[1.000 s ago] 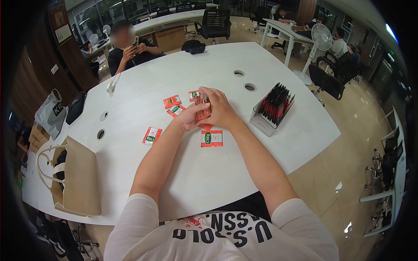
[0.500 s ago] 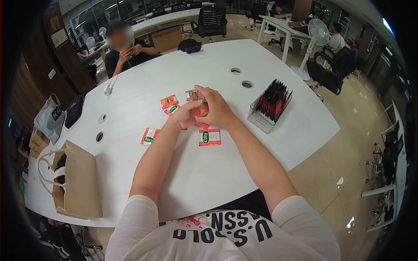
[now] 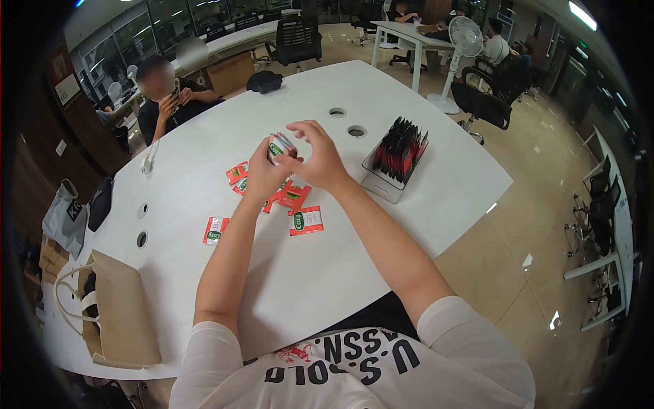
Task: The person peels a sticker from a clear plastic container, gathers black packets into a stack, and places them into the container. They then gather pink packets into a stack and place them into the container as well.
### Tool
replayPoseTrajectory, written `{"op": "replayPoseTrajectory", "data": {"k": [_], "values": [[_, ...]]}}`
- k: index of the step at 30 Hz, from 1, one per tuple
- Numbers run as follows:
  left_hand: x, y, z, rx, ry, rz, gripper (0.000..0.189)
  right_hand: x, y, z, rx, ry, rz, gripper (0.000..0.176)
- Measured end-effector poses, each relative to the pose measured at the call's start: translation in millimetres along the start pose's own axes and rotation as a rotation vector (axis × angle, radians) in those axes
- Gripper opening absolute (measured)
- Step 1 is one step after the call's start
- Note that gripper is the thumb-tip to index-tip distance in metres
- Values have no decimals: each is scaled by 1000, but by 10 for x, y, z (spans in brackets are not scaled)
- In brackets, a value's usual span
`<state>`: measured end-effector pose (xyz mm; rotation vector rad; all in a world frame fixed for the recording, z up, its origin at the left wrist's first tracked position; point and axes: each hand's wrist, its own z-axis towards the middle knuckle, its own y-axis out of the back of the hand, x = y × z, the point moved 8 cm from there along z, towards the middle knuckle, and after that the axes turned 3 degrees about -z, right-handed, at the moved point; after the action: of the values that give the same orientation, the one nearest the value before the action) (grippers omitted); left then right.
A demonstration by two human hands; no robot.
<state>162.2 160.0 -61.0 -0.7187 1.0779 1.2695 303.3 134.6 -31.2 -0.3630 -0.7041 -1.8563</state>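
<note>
My left hand (image 3: 264, 170) is wrapped round a small stack of red and white sachets (image 3: 279, 146), held above the white table. Close on its right, my right hand (image 3: 319, 157) has its fingers apart, its thumb side near the stack. Below the hands several loose sachets lie on the table: a red one (image 3: 294, 195), a white-and-red one (image 3: 305, 221) nearer me, another (image 3: 215, 230) to the left, and a red one (image 3: 236, 173) beyond my left hand.
A clear box (image 3: 383, 184) of black and red packets stands right of my hands on the table (image 3: 422, 232). A beige bag (image 3: 126, 313) sits at the left, a black pouch (image 3: 264, 82) at the far edge. A person (image 3: 160, 102) sits across the table.
The view has shifted, so the table things appear further left. My hands, cupped together before, have parted somewhat; the sachet stack now shows in my left hand and my right fingers have opened.
</note>
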Motion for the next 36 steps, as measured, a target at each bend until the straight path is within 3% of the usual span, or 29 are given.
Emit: {"op": "replayPoseTrajectory", "data": {"k": [1, 4, 5, 7, 10, 13, 17, 20, 22, 25, 31, 34, 36], "values": [[-153, 10, -18, -36, -91, 247, 49, 60, 59, 28, -35, 40, -49, 56], [-523, -49, -121, -145, -395, 761, 63, -43, -23, -18, 131, -224, 16, 44], [-535, -57, -130, -135, -438, 796, 65, -84, -39, -30, 80, -183, 43, 37], [-559, -76, -141, -114, -525, 862, 71, -254, -124, -72, 156, -288, 137, 35], [-591, -121, -164, -74, -493, 863, 77, -367, -203, -142, 213, -512, 365, 29], [-484, -110, -96, 9, -283, 854, 91, -513, -300, -252, 290, -729, 608, 25], [-347, 44, -65, 103, -159, 633, 103, -818, -487, -446, 320, -967, 915, 25], [-187, 138, -12, 128, 92, 332, 100, -828, -513, -450, 242, -949, 1175, 28], [-82, 141, -22, 101, 296, 169, 92, -852, -570, -453, 249, -907, 1161, 29], [-93, 5, -58, 173, 346, 13, 69, -774, -625, -435, 229, -851, 1157, 30], [-190, 11, -73, 224, 254, 205, 49, -438, -436, -349, 391, -780, 1200, 32], [-210, -36, -87, 258, 204, 362, 56, -307, -364, -313, 425, -767, 1224, 37], [-313, -87, -96, 261, -76, 493, 64, -356, -390, -308, 419, -786, 1232, 40]]}}
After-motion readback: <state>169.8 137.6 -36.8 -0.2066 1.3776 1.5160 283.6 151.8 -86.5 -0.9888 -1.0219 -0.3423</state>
